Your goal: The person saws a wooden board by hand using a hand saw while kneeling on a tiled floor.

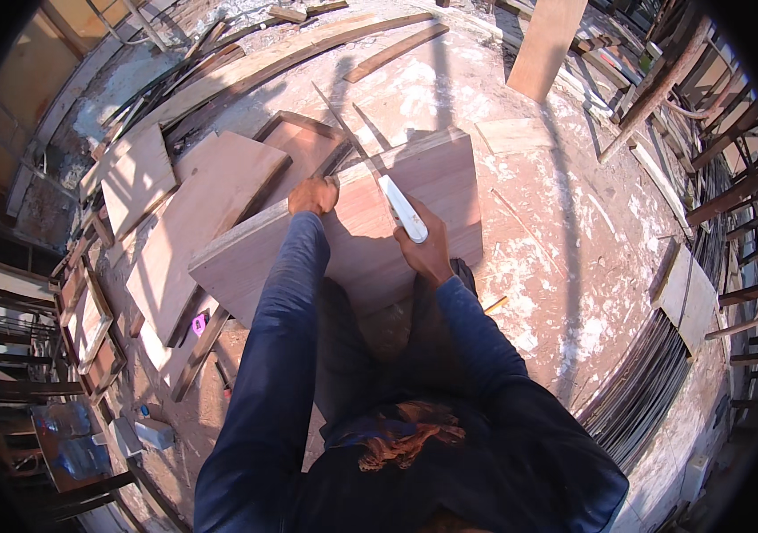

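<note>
A wide wooden panel (450, 200) with a thick edge stands tilted on its side in front of my legs. My left hand (313, 194) is closed over its upper edge, left of the middle. In my right hand (428, 250) is a handsaw (404, 210), held by its white handle. The saw's narrow blade points up and away to the left, crossing the panel's upper edge in this view. Whether its teeth touch the wood I cannot tell. The fingertips of my left hand, on the panel's far side, are hidden.
To the left lie plywood panels (210, 218) and a shallow wooden frame (303, 147). A purple object (199, 324) and a red-handled tool (225, 380) lie nearby. Thin rods (641, 386) are bundled at right. A plywood board (546, 49) and long planks (263, 67) are farther off.
</note>
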A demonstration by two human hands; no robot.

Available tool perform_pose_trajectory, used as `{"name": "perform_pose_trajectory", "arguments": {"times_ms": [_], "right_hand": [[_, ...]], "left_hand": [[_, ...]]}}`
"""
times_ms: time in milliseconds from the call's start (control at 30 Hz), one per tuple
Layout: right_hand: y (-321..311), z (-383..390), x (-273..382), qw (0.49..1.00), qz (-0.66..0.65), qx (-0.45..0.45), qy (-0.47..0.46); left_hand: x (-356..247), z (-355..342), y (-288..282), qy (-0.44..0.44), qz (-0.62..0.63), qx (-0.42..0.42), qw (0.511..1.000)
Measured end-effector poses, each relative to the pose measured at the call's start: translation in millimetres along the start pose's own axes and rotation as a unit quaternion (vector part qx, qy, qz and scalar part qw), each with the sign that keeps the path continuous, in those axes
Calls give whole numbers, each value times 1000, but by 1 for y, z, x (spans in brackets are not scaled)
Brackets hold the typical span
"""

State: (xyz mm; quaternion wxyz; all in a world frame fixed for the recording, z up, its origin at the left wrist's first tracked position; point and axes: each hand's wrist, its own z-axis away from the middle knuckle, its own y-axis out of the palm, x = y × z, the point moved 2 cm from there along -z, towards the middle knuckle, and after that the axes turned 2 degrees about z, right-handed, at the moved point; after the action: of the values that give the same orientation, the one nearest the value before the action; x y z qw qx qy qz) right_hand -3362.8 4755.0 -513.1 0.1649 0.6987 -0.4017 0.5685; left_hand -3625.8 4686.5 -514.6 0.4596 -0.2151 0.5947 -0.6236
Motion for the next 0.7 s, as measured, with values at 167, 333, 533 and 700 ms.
{"name": "perform_pose_trajectory", "arguments": {"times_ms": [167, 333, 533, 700], "right_hand": [[-45, 125, 28, 999, 19, 25, 26], [-75, 166, 59, 997, 18, 23, 77], [10, -6, 7, 999, 24, -27, -39], [-69, 169, 35, 997, -9, 44, 69]], "left_hand": [[33, -15, -6, -18, -13, 19, 1000], [19, -19, 5, -23, -22, 27, 999], [8, -6, -9, -4, -16, 9, 1000], [28, -7, -4, -26, -2, 38, 999]]}}
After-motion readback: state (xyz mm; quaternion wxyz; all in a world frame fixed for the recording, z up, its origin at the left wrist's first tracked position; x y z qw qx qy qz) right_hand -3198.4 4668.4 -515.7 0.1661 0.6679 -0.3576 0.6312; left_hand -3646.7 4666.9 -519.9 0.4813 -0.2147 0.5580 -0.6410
